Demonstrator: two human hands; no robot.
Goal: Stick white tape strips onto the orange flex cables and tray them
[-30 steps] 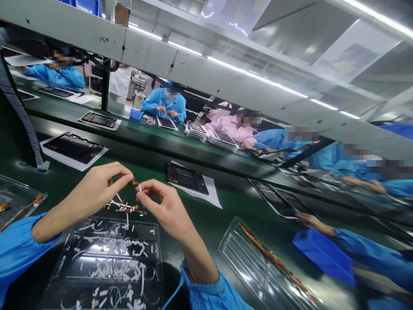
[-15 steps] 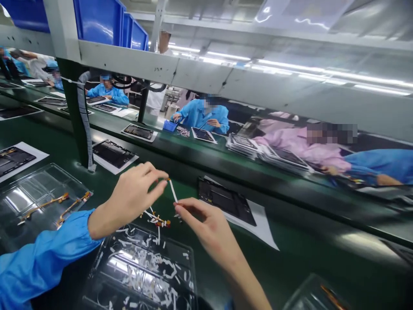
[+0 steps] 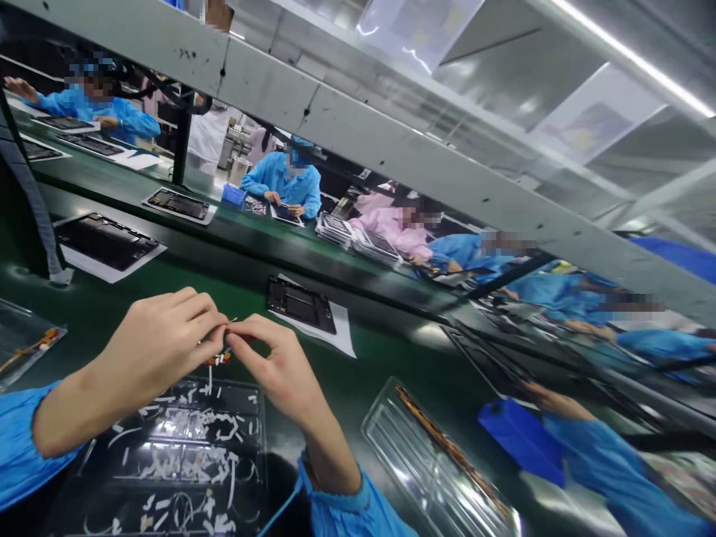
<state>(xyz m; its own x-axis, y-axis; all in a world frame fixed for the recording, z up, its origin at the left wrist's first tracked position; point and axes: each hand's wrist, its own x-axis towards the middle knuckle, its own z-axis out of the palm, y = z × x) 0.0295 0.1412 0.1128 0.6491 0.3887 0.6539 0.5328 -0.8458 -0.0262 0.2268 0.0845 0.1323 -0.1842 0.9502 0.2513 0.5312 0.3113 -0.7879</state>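
Observation:
My left hand [image 3: 162, 335] and my right hand [image 3: 280, 365] meet fingertip to fingertip above a clear plastic tray [image 3: 254, 418]. Both are closed in a pinch on a thin strip [image 3: 233, 321], white with an orange end a moment ago. Only a tiny bit of it shows now, as my fingers hide the rest. Just beneath them lie small orange flex cables [image 3: 218, 359] with white pieces. Scattered white tape scraps [image 3: 209, 425] cover the tray.
Beyond my hands lies a black tablet housing [image 3: 302, 302] on white paper, with another housing [image 3: 109, 240] farther left. To the right are a clear ribbed tray [image 3: 414, 447] and a blue bin [image 3: 523, 440] beside a co-worker's arm [image 3: 609, 470]. A metal beam [image 3: 347, 127] crosses above.
My hands have come together, so the strip stretched between them is now mostly hidden. The view has swung right and tilted, bringing the blue bin and a neighbour's arm into sight.

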